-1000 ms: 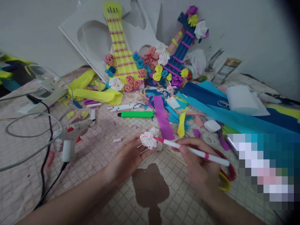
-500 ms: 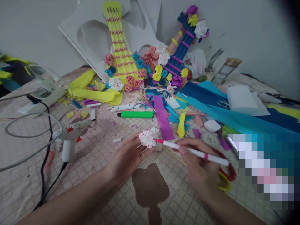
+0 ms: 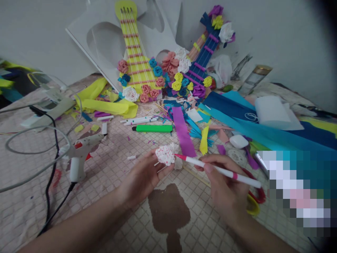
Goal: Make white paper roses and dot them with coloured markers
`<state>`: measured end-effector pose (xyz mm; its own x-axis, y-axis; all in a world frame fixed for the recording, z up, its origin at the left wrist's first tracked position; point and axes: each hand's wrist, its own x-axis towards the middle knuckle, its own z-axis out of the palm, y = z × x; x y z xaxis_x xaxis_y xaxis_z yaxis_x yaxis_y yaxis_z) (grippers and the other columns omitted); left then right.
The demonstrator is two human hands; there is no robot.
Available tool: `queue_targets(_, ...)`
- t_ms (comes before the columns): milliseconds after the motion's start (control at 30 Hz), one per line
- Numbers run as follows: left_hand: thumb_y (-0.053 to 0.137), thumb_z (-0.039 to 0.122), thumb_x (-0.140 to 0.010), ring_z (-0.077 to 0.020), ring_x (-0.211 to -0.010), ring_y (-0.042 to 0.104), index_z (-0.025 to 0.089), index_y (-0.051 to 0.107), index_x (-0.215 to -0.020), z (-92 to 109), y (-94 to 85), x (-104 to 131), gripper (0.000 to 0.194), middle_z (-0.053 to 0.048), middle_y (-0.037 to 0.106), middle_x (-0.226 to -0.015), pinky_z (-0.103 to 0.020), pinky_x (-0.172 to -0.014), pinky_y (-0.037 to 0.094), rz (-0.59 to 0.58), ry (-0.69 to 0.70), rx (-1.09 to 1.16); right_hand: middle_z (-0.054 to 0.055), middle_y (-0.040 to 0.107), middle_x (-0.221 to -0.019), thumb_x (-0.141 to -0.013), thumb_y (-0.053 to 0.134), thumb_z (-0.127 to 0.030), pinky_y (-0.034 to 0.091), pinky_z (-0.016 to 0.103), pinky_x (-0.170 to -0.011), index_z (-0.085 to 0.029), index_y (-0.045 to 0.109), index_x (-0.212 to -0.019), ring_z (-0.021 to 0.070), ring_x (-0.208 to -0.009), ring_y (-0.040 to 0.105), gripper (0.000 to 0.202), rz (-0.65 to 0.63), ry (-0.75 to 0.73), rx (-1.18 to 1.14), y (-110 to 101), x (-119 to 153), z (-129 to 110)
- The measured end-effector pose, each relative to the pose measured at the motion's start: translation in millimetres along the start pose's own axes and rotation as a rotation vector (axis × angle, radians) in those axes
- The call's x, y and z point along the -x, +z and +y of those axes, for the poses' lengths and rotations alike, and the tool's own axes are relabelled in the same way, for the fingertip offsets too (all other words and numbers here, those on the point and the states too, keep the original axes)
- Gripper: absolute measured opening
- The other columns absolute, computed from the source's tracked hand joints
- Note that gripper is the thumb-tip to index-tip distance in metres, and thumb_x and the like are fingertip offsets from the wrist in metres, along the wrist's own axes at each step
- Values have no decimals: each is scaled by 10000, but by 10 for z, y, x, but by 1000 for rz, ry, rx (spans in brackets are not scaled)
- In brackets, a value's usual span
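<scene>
Left hand [image 3: 142, 178] holds the dotted paper flower [image 3: 165, 155]; apart from it, right hand [image 3: 228, 195] grips the red-tipped marker [image 3: 226, 172], slightly pulled back since before.

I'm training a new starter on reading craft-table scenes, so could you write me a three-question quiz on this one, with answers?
1. Multiple choice: what does the right hand hold?
a) a paintbrush
b) a marker
c) a spoon

2. Fill the blank: the dotted flower held in the left hand is mainly ____ in colour, apart from its dots.

3. True or false: the glue gun is to the left of the left hand.

Key: 1 b; 2 white; 3 true.
</scene>
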<state>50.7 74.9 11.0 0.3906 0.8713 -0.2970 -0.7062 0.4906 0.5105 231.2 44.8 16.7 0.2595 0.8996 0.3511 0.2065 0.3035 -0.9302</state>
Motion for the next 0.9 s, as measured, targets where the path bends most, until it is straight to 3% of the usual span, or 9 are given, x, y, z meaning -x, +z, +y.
queue_targets(200,587,164,-809,-152,-905,626,158,667,-902,6,13,26,123,-33,695,-945,-302,-905,481,-9,-2,-21,-16,613,-689,-790,606,-202,430,222,-476,-241,623,-821,107,-550,522,52,-102,-81,141,-25,-5,-62)
queue_targets(567,606,184,-795,-152,-906,633,155,667,-889,-15,11,9,116,-29,694,-946,-289,-905,473,-39,24,-38,-28,617,-734,-806,591,-198,451,206,-538,-254,618,-831,99,-619,550,67,-44,-57,125,-11,-10,-78)
queue_targets(900,553,152,-809,-155,-925,619,158,660,-874,2,12,14,126,-30,680,-942,-295,-922,467,-22,10,-21,-7,614,-716,-798,594,-219,445,236,-506,-233,615,-808,122,-605,549,28,-92,-82,127,-21,-7,-76)
